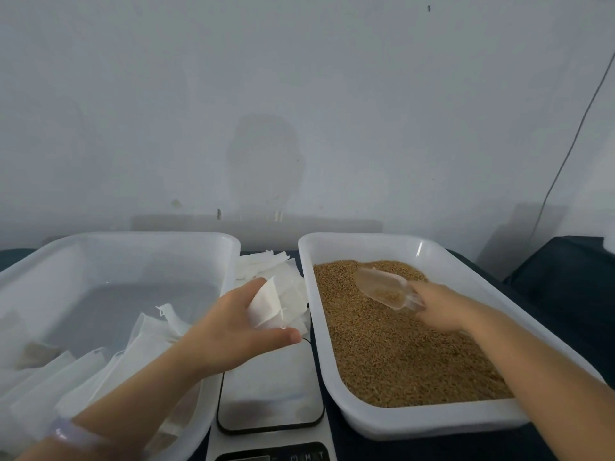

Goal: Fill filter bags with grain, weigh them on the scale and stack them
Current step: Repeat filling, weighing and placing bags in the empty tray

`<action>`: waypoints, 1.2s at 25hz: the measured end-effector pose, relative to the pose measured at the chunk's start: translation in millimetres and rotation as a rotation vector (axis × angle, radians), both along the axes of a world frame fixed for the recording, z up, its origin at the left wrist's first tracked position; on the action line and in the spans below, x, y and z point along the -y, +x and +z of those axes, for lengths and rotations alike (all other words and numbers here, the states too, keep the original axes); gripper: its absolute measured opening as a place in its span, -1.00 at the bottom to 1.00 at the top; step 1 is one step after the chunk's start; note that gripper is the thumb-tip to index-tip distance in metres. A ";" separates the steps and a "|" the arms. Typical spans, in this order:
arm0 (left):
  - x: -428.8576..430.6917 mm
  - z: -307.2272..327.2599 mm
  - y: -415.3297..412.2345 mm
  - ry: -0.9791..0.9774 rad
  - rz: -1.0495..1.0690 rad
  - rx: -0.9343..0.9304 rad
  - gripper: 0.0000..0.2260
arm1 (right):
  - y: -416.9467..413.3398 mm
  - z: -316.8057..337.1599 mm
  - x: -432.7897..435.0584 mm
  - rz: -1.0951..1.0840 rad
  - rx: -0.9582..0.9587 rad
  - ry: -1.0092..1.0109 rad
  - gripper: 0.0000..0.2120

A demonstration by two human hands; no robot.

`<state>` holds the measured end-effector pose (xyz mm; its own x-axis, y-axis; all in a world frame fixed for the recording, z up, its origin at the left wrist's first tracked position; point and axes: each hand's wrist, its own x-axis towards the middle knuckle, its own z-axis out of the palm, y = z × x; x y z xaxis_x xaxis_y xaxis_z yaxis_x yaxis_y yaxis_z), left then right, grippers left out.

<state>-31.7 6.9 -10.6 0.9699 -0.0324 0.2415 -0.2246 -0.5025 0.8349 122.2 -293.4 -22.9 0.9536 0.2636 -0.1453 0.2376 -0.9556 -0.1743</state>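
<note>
Mid-frame, my left hand pinched an empty filter bag; right hand gripped the clear scoop over the grain (barely loaded). I figured: open the bag's mouth wide, pour slowly.

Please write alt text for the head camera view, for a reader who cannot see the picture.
A person's right hand holds a clear scoop with some grain over a white tray of grain, while the left hand holds an empty filter bag above a bare scale. Filled bags lie in the white tray on the left.
</note>
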 end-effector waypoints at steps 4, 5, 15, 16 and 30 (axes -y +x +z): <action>-1.8 -1.6 -1.1 0.000 -0.006 -0.006 -0.58 | 21.2 -9.0 -25.3 0.021 0.152 0.019 -0.65; -1.8 -2.4 -0.7 0.008 -0.006 -0.004 -0.58 | 26.2 -8.5 -30.2 0.009 0.222 0.004 -0.68; -2.0 -4.3 0.9 -0.052 -0.017 -0.008 -0.77 | 35.3 -3.2 -49.5 0.154 -0.029 0.067 -0.64; -1.9 -4.8 1.3 -0.055 -0.021 -0.013 -0.76 | 32.4 2.0 -41.1 0.163 -0.082 0.081 -0.59; -1.5 -5.5 0.4 -0.109 -0.022 -0.030 -0.63 | -33.1 9.4 12.2 0.180 -0.058 -0.028 -0.78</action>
<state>-31.3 8.4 -16.1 0.9761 -0.0287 0.2154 -0.2085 -0.4038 0.8908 89.1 -305.5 -13.5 0.8812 0.4244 -0.2083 0.3955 -0.9031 -0.1670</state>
